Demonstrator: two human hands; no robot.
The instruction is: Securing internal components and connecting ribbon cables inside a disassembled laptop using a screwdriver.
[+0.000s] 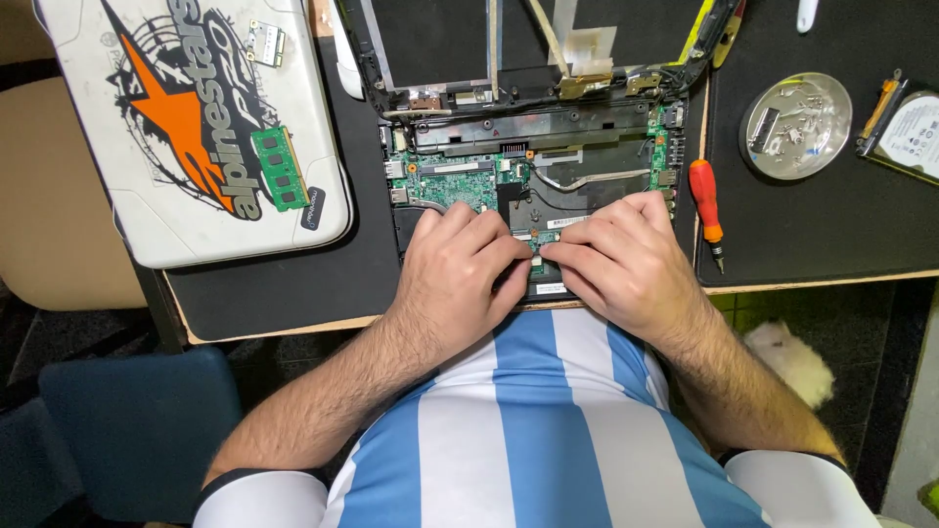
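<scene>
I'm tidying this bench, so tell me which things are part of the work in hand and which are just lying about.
In use:
left hand
right hand
opened laptop base

Lying about:
screwdriver
round metal dish
hard drive
white lid
green memory module

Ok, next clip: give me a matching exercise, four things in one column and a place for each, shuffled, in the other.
Things:
1. screwdriver
2. memory stick
3. round tin
4. hands, left hand and right hand

Places:
A. lying on the white lid, left of the laptop
B. far right on the black mat, holding small parts
C. on the open laptop base, fingertips meeting at its front edge
D. just right of the laptop, tip toward the person

Pairs: 1-D, 2-A, 3-B, 4-C
</scene>
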